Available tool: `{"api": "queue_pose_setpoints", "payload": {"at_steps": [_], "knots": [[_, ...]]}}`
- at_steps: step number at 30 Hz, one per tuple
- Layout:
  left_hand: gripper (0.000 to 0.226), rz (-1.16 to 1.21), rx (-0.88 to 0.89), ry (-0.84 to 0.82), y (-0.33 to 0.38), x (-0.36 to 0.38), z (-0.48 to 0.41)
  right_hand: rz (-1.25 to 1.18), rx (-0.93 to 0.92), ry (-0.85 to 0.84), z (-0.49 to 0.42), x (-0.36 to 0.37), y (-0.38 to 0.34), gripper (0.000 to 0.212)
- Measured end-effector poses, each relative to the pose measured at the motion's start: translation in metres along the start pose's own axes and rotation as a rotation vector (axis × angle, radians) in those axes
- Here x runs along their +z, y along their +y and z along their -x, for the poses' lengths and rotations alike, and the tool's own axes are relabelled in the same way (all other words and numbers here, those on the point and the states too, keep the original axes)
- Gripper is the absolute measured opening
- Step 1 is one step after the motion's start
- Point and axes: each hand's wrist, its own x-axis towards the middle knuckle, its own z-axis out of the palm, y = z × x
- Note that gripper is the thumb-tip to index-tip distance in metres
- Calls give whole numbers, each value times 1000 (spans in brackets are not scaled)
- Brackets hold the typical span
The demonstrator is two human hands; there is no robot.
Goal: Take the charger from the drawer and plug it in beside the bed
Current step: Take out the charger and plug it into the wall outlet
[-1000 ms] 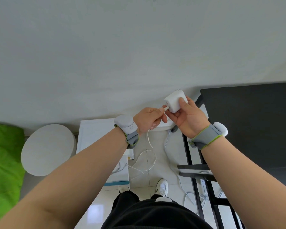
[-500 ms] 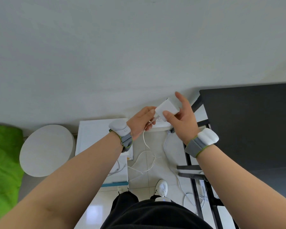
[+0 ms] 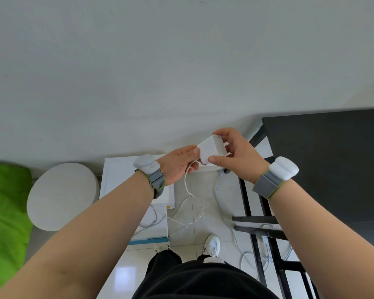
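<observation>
A white charger block (image 3: 212, 148) is held up in front of me between both hands. My right hand (image 3: 235, 154) pinches it by thumb and fingers from the right. My left hand (image 3: 179, 164) touches its left end and grips the thin white cable (image 3: 187, 186) where it leaves the block. The cable hangs down in a loop to the white drawer unit (image 3: 125, 175) below. A white power strip (image 3: 212, 168) lies on the floor by the wall, mostly hidden behind my hands.
A black table (image 3: 324, 160) with a black metal frame stands at the right. A round white stool (image 3: 63, 195) and a green bed cover (image 3: 4, 210) are at the left. More white cables (image 3: 244, 253) lie on the tiled floor by my shoes.
My right hand has turned the charger block and shifted its grip, and both hands have lowered slightly. The left hand has stayed on the cable end.
</observation>
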Motion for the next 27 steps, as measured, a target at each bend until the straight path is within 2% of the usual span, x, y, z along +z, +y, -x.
{"api": "queue_pose_setpoints", "payload": {"at_steps": [5,10,14,18,19,22,24,25,27], "knots": [[20,35,-21,8,-1,0,-1,-43,-20,17,-1,0,-1,52],[19,101,17,27,-5,2,-3,-80,-35,117,-3,-2,2,46],[21,185,16,22,-5,12,-8,-195,-13,162,-4,3,12,55],[21,229,10,80,-11,28,-13,-332,66,147,-5,9,21,34],[20,150,3,113,-15,29,-15,-387,78,163,-5,8,24,34],[13,-347,-41,159,-34,22,-21,-628,90,250,-9,-3,35,37],[17,-612,-115,166,-51,10,-23,-786,79,318,-14,-16,38,43],[21,-705,-161,195,-61,2,-23,-839,59,354,-17,-24,39,43],[28,-774,-261,283,-80,-16,-20,-854,17,429,-24,-37,46,28]]}}
